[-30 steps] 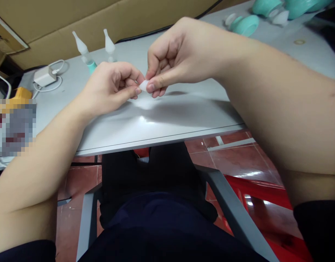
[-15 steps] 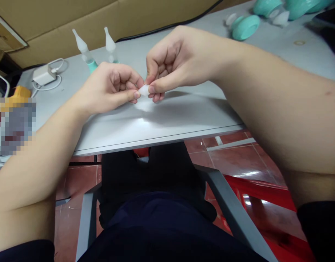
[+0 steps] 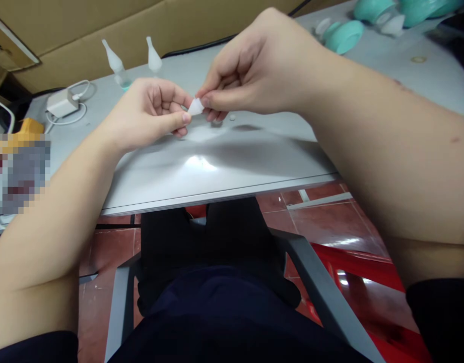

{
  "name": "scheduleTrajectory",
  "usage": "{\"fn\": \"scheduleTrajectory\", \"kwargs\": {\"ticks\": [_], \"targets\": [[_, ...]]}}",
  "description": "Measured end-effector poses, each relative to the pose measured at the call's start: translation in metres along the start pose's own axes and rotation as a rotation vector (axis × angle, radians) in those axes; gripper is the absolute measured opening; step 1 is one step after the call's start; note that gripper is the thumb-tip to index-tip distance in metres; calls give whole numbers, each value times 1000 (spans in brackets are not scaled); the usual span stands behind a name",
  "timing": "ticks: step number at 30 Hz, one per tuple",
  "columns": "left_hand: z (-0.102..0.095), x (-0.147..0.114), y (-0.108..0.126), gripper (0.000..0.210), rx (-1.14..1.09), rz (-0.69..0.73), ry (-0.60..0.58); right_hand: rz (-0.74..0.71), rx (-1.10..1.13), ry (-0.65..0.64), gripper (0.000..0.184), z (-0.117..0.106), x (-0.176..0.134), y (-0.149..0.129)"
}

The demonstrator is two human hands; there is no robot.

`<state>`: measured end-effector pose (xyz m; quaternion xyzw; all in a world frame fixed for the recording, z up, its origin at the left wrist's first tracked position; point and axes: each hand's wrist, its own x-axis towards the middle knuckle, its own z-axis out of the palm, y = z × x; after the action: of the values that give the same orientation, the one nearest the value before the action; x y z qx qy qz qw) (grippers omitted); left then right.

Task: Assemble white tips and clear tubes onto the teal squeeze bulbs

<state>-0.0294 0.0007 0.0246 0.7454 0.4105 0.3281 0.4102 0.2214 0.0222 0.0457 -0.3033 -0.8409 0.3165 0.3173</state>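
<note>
Between both hands, just above the table, is a small white soft-looking cone-shaped tip (image 3: 195,107). My left hand (image 3: 152,113) pinches its lower left part between thumb and forefinger. My right hand (image 3: 243,75) grips its upper right side with thumb and fingertips, palm turned toward the left. A small pale round piece (image 3: 232,117) lies on the table below my right fingers. Behind my left hand stand two upright bottles with long white nozzles, one left (image 3: 113,59) and one right (image 3: 153,56); my hand partly hides their lower parts.
Teal rounded bulbs (image 3: 343,36) with white tips lie at the back right. A white charger (image 3: 62,103) with a cable sits at the left, near a yellow object (image 3: 30,128). Cardboard (image 3: 103,25) backs the table (image 3: 216,184). A beige ring (image 3: 418,59) lies at the right.
Both hands have risen slightly with the white tip, which is now tilted with more of it showing. The right hand's wrist has lifted, and the small round piece has come into view.
</note>
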Motion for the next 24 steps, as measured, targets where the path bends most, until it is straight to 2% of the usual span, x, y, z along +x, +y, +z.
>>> {"fn": "scheduleTrajectory", "kwargs": {"ticks": [3, 7, 11, 17, 20, 24], "targets": [[-2, 2, -4, 29, -77, -12, -8, -7, -28, 35, 14, 0, 1, 1], [-2, 2, -3, 14, -110, -24, -21, -5, 101, 8, 11, 0, 4, 5], [-2, 1, 2, 11, -107, -42, -61, 42, 104, -2, 12, -1, 3, 0], [-7, 1, -2, 16, -34, -39, -42, 76, -35, -25, 19, -6, -1, -5], [-6, 1, -5, 20, 81, -89, -62, -24, -199, -132, 20, -7, 1, 4], [-3, 1, -4, 21, 171, -123, -85, -92, -315, -182, 20, -8, 1, 10]]}}
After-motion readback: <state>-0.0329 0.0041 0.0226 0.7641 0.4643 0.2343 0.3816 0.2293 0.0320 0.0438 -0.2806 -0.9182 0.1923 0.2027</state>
